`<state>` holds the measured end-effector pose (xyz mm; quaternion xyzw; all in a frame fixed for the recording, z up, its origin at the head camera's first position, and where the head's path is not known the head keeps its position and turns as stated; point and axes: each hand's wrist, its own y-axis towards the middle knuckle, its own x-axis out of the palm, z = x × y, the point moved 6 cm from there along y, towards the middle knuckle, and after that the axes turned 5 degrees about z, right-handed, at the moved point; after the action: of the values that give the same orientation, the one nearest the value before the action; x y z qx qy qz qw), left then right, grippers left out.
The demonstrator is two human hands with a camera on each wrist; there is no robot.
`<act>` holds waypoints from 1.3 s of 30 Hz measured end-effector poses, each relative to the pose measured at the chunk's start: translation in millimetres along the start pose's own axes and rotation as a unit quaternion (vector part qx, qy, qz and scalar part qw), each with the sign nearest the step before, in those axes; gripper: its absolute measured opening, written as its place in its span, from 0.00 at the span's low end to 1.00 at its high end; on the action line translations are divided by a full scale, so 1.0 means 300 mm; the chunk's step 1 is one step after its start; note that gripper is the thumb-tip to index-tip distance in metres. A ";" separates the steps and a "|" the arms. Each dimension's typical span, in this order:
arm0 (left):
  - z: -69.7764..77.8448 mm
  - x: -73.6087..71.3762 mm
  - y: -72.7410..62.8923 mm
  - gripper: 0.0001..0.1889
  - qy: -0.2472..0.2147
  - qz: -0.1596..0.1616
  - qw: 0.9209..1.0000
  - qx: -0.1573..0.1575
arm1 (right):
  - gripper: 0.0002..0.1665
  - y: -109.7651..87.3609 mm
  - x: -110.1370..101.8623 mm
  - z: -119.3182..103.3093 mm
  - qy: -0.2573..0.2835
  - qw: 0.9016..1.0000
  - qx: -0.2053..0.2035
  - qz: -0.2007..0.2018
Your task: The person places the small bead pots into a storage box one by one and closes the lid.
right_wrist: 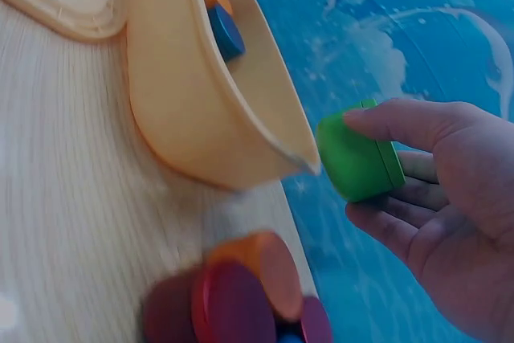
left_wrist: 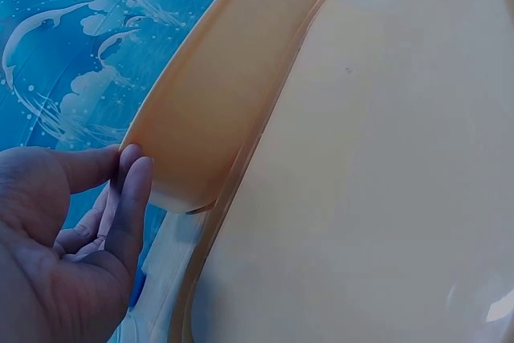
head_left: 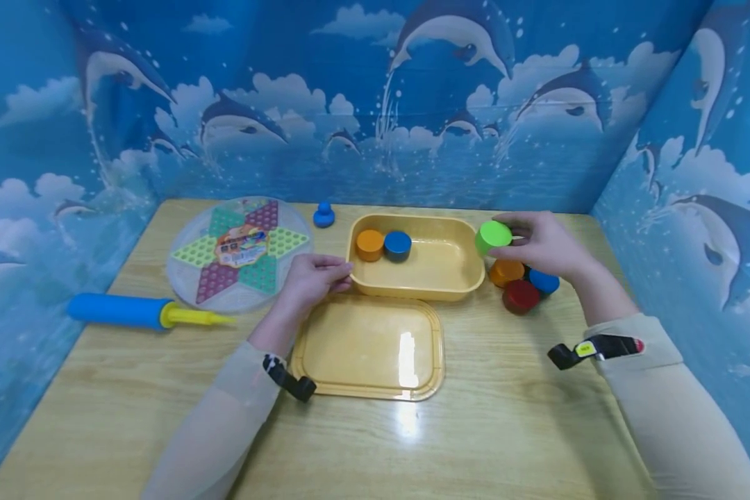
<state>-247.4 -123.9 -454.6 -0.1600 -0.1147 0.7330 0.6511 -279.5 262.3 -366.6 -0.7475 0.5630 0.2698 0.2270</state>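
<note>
My right hand [head_left: 544, 239] grips a bright green cylinder block [head_left: 492, 237] at the right end of a yellow-tan plastic box [head_left: 412, 293]. In the right wrist view, the green block [right_wrist: 357, 158] sits between thumb and fingers, just outside the box rim [right_wrist: 265, 138]. With thumb and fingertips, my left hand [head_left: 315, 278] pinches the box's left rim, as the left wrist view of the hand [left_wrist: 88, 222] confirms. Inside the box, at its left, an orange cylinder [head_left: 369, 246] stands beside a blue cylinder [head_left: 397, 246].
Right of the box cluster an orange cylinder [head_left: 506, 272], a dark red one [head_left: 521, 297] and a blue one [head_left: 544, 282]. The box's lid [head_left: 369, 347] lies in front. Leftward are a Chinese checkers board [head_left: 240, 253], a blue-yellow pump [head_left: 125, 310] and a blue duck [head_left: 323, 216].
</note>
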 end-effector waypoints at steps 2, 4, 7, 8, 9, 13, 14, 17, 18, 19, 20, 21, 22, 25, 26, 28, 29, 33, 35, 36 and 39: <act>0.001 -0.001 0.001 0.14 0.001 0.000 1.000 -0.002 | 0.42 0.027 0.030 -0.013 0.000 1.000 -0.003 -0.007; 0.002 -0.002 0.002 0.14 0.000 0.000 1.000 -0.003 | 0.41 0.052 0.060 -0.025 0.003 1.000 -0.006 -0.014; 0.001 -0.002 0.005 0.14 -0.003 -0.001 1.000 -0.007 | 0.39 0.086 0.101 -0.042 0.016 1.000 -0.009 -0.024; 0.001 -0.003 0.006 0.14 -0.003 -0.001 1.000 -0.007 | 0.38 0.095 0.114 -0.047 0.021 0.999 -0.009 -0.027; 0.000 -0.004 0.006 0.14 -0.003 -0.001 1.000 -0.008 | 0.38 0.105 0.127 -0.055 0.025 0.999 -0.011 -0.030; 0.000 -0.007 0.008 0.14 -0.001 0.000 1.000 -0.009 | 0.38 0.145 0.175 -0.077 0.032 0.998 -0.020 -0.044; 0.000 -0.008 0.008 0.14 0.000 0.001 1.000 -0.009 | 0.37 0.155 0.186 -0.079 0.029 0.998 -0.023 -0.047; 0.000 -0.008 0.007 0.14 0.000 -0.001 1.000 -0.007 | 0.37 0.185 0.218 -0.080 0.014 0.998 -0.034 -0.053; 0.001 -0.007 0.007 0.14 -0.001 -0.001 1.000 -0.006 | 0.36 0.194 0.229 -0.079 0.009 0.998 -0.037 -0.055; 0.001 -0.007 0.007 0.14 -0.002 -0.001 1.000 -0.005 | 0.36 0.202 0.238 -0.077 0.004 0.998 -0.040 -0.057; 0.001 -0.006 0.006 0.14 -0.001 -0.002 1.000 -0.004 | 0.35 0.210 0.247 -0.076 0.000 0.998 -0.042 -0.057; 0.001 -0.006 0.006 0.14 -0.001 -0.003 1.000 -0.004 | 0.35 0.216 0.256 -0.075 -0.003 0.997 -0.044 -0.058; 0.000 -0.005 0.007 0.14 0.000 -0.003 1.000 -0.005 | 0.34 0.222 0.265 -0.075 -0.003 0.997 -0.046 -0.061; -0.001 -0.004 0.008 0.14 0.005 -0.003 1.000 -0.008 | 0.32 0.236 0.289 -0.077 -0.010 0.997 -0.045 -0.066; -0.002 -0.004 0.009 0.14 0.007 -0.002 1.000 -0.008 | 0.33 0.240 0.296 -0.078 -0.014 0.997 -0.045 -0.068; -0.003 -0.005 0.010 0.13 0.008 -0.001 1.000 -0.011 | 0.33 0.248 0.310 -0.079 -0.020 0.996 -0.042 -0.073; -0.003 -0.005 0.010 0.13 0.009 0.000 1.000 -0.011 | 0.34 0.252 0.316 -0.078 -0.024 0.996 -0.041 -0.075; -0.002 -0.005 0.010 0.13 0.009 0.001 1.000 -0.014 | 0.35 0.266 0.339 -0.070 -0.037 0.995 -0.035 -0.083; -0.002 -0.004 0.010 0.13 0.008 0.001 1.000 -0.015 | 0.35 0.270 0.347 -0.066 -0.041 0.995 -0.033 -0.087; -0.002 -0.004 0.010 0.12 0.009 0.002 1.000 -0.017 | 0.35 0.270 0.350 -0.065 -0.041 0.995 -0.031 -0.089; -0.006 -0.005 0.011 0.12 0.009 0.004 1.000 -0.020 | 0.35 0.272 0.357 -0.063 -0.040 0.995 -0.029 -0.093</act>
<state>-249.5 -126.0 -457.4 -0.1801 -0.1223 0.7316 0.6460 -331.7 151.7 -425.7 -0.7913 0.4740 0.2931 0.2517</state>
